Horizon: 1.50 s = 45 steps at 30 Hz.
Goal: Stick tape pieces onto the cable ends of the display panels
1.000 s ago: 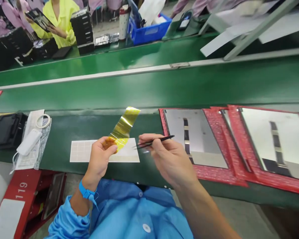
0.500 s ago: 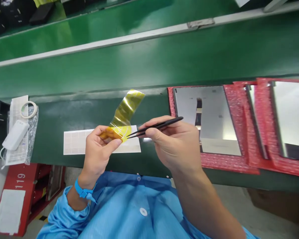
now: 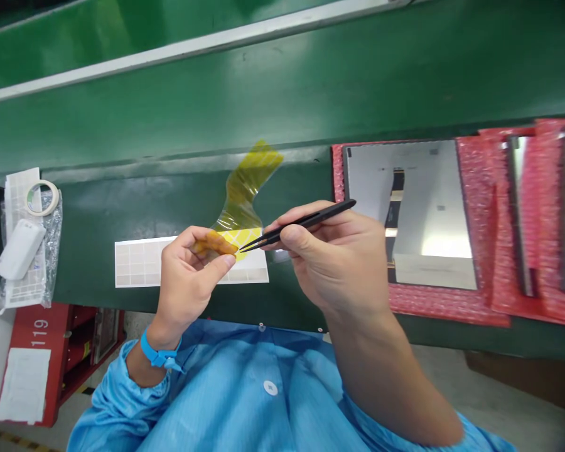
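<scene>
My left hand pinches the lower end of a curling strip of yellow translucent tape pieces, which rises up and to the right above the bench. My right hand grips black tweezers, and their tips touch the strip's lower edge right beside my left thumb. Under both hands a white gridded sheet lies flat on the green bench.
A silver panel with a dark flex strip rests on red bubble wrap to the right, with more panels beyond it. A tape roll and a white device lie at the left. A green conveyor runs behind.
The view has tilted down, so the far workers are out of sight. My right hand brought the tweezers left until the tips met the yellow strip held in my left hand.
</scene>
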Tool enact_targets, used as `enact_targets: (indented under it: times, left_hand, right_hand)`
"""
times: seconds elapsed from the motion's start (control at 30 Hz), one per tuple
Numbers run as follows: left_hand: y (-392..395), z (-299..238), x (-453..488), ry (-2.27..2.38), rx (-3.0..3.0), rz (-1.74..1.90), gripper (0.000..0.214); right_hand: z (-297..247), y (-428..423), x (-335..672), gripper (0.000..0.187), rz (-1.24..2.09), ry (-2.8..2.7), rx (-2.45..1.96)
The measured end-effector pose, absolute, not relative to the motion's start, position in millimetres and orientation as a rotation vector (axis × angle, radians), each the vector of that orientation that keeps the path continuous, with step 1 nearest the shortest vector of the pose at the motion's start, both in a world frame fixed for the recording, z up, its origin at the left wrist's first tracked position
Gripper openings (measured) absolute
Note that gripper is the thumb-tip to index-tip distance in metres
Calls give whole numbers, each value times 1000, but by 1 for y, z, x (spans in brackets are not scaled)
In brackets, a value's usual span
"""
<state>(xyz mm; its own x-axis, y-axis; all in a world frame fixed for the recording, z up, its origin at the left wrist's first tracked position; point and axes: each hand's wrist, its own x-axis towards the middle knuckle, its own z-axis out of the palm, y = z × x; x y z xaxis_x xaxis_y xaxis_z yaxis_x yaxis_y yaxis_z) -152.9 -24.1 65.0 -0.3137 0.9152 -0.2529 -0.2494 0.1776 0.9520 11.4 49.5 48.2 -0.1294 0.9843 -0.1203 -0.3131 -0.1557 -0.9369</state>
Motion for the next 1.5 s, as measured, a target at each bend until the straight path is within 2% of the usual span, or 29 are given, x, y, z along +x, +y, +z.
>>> enact_targets:
  times: [0.23, 0.4, 0.6, 0.63, 0.77, 0.83, 1.0, 1.13, 1.3, 1.5]
  left_hand:
    - [4, 55, -173, 1583, 930, 1257, 21]
    - [61, 36, -221, 2257, 1413, 656, 7]
    - [66, 39, -252, 2504, 1494, 353, 4]
    - [62, 41, -253, 2522, 1512, 319, 4]
    - [55, 50, -253, 2614, 1768, 212, 33]
    - [61, 47, -250, 2496, 2009, 266, 33]
    - [81, 16, -242, 1851, 2350, 357, 27]
    - [83, 2, -245, 1786, 2299, 419, 32]
    - [77, 10, -250, 1665, 2274, 349, 45]
    - [78, 17, -246, 1669, 2222, 297, 47]
  right_hand:
    - [44, 64, 12, 29, 1450, -1034, -1008]
    - [27, 104, -7, 24, 1359, -1097, -1014]
    - [5, 133, -44, 15, 1404, -1196, -1050]
    - [2, 136, -48, 14, 1411, -1214, -1054]
    - [-10, 150, -53, 15, 1349, -1246, -1096]
    - [-15, 155, -53, 17, 1336, -1226, -1137]
    - [-16, 155, -49, 22, 1371, -1236, -1168]
    - [-11, 153, -44, 22, 1287, -1368, -1113]
    - [-5, 147, -40, 24, 1245, -1410, -1120]
    - [0, 137, -42, 26, 1208, -1491, -1139]
